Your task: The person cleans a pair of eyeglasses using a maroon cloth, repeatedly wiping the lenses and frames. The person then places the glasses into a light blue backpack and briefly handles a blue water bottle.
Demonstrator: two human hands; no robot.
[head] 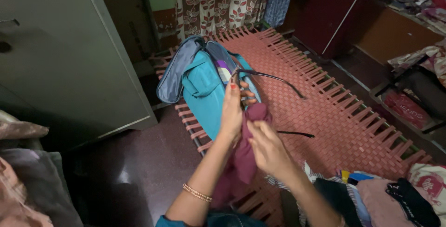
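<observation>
While the left hand pinches the top of the maroon soft cloth garment and the right hand closes loosely on its middle, the cloth hangs with its long axis toward 7 o'clock. The open teal fabric backpack lies at 11 o'clock on the red woven-strap cot, nearer the left hand; a purple item shows inside.
</observation>
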